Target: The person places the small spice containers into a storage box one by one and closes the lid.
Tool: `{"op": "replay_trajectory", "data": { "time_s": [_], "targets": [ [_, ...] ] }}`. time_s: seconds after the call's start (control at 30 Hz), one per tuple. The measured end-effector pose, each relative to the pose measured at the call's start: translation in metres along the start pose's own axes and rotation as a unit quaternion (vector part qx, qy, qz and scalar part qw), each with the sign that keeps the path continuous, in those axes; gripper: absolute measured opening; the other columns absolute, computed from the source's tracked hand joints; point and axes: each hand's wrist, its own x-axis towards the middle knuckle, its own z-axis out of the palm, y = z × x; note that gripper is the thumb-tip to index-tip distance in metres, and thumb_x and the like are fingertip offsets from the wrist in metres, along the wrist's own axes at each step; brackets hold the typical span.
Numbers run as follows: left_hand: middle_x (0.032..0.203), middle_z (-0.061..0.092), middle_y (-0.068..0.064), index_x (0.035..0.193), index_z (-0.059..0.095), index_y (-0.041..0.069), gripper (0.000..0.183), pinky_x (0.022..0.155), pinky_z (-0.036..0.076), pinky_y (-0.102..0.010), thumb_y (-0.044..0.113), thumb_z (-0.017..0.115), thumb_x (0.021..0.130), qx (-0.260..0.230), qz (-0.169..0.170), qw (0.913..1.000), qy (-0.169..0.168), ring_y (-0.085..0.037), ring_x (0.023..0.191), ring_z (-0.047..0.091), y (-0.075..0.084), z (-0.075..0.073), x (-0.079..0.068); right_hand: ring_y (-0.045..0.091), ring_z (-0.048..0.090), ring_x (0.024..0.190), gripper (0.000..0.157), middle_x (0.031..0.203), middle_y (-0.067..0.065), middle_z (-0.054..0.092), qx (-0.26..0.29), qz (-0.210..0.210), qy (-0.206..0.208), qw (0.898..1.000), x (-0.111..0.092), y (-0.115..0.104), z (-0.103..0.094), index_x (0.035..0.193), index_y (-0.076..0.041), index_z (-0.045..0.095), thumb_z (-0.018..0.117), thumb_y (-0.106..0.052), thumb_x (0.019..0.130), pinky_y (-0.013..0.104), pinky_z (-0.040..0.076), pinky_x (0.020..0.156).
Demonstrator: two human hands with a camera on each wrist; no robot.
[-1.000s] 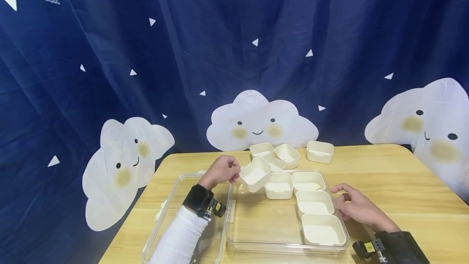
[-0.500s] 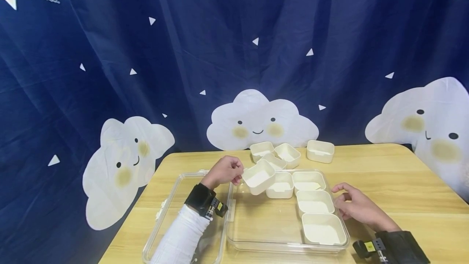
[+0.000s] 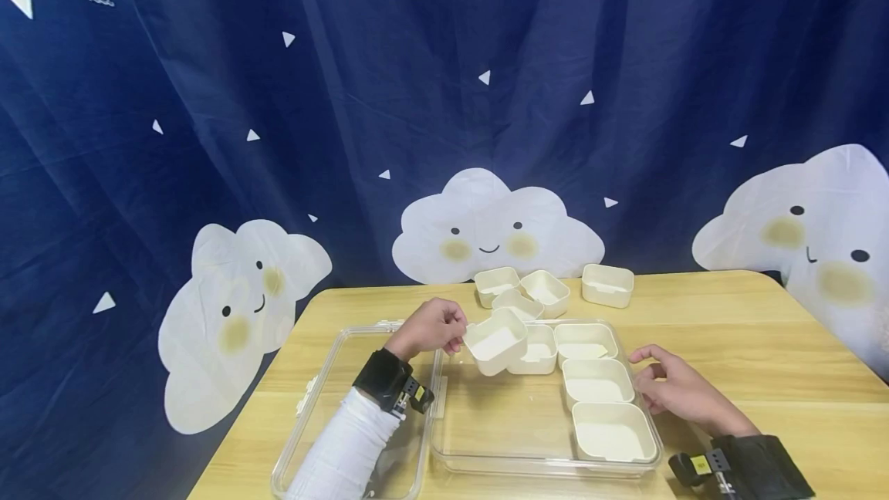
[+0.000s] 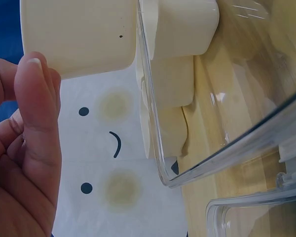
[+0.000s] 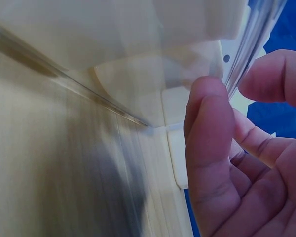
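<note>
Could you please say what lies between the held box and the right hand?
The head view shows other cream boxes standing in the clear tray, then the tray's side wall.

The right hand [image 5: 254,190] hovers beside clear plastic [image 5: 250,45].

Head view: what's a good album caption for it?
Left hand holds a cream cup over a clear box with four more cups inside, right hand beside it.
</note>
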Motion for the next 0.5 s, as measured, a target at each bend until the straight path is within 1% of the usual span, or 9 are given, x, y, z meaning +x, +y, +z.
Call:
{"op": "replay_trajectory", "data": {
  "time_s": [0.07, 0.27, 0.5],
  "targets": [
    [0.066, 0.059, -0.008, 0.082, 0.060, -0.004, 0.010, 0.057, 0.057, -0.040, -0.007, 0.053, 0.087, 0.001, 0.000, 1.0000, -0.005, -0.017, 0.054, 0.059, -0.0007, 0.0010, 0.0004, 0.024, 0.057, 0.071, 0.041, 0.085, 0.012, 0.054, 0.000, 0.002, 0.003, 1.000, 0.0003, 0.0010, -0.0003, 0.125, 0.010, 0.039, 0.053, 0.000, 0.088, 0.036, 0.053, 0.060],
    [0.065, 0.059, -0.007, 0.082, 0.061, -0.002, 0.011, 0.057, 0.057, -0.042, -0.005, 0.053, 0.089, 0.016, 0.005, 0.9998, -0.014, -0.016, 0.053, 0.059, -0.0020, 0.0036, 0.0011, 0.024, 0.057, 0.071, 0.040, 0.084, 0.012, 0.054, -0.001, 0.008, 0.008, 1.000, 0.0005, 0.0017, 0.0004, 0.125, 0.009, 0.039, 0.053, 0.000, 0.088, 0.036, 0.053, 0.060],
    [0.065, 0.059, -0.006, 0.081, 0.061, -0.001, 0.011, 0.053, 0.055, -0.032, -0.006, 0.054, 0.088, 0.017, 0.008, 0.9996, -0.023, -0.015, 0.053, 0.058, -0.0024, 0.0058, 0.0011, 0.023, 0.057, 0.070, 0.041, 0.083, 0.012, 0.053, 0.004, -0.006, 0.008, 1.000, 0.0000, 0.0003, 0.0012, 0.124, 0.010, 0.039, 0.054, 0.002, 0.087, 0.036, 0.053, 0.059]
  ]
}}
